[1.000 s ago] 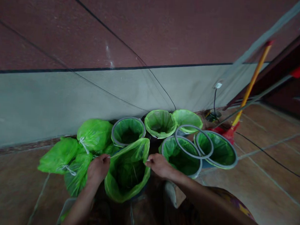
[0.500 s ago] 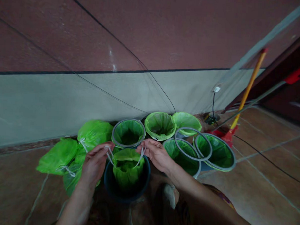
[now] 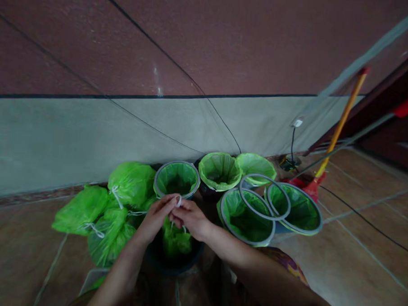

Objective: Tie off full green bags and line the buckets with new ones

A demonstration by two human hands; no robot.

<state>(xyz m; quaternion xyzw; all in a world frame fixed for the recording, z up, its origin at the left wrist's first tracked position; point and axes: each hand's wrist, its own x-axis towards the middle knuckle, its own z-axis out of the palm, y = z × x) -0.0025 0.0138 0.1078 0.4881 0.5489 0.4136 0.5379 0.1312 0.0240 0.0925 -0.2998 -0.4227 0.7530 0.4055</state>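
My left hand (image 3: 156, 216) and my right hand (image 3: 189, 218) meet above a dark bin (image 3: 174, 257) on the floor. Both pinch the white drawstring (image 3: 178, 200) of the green bag (image 3: 175, 239) that sits bunched inside that bin. The fingers of both hands are closed round the string, and the bag's mouth is drawn together beneath them.
Three tied green bags (image 3: 103, 211) lie to the left against the wall. Several bins lined with green bags (image 3: 248, 213) stand behind and to the right, with a loose grey ring (image 3: 264, 196) lying across two of them. A yellow-handled broom (image 3: 340, 123) leans at the right.
The bag's mouth was wide open over the bin a second ago. My hands pulled the drawstrings up and came together, and the bag has gathered shut and sunk into the bin.
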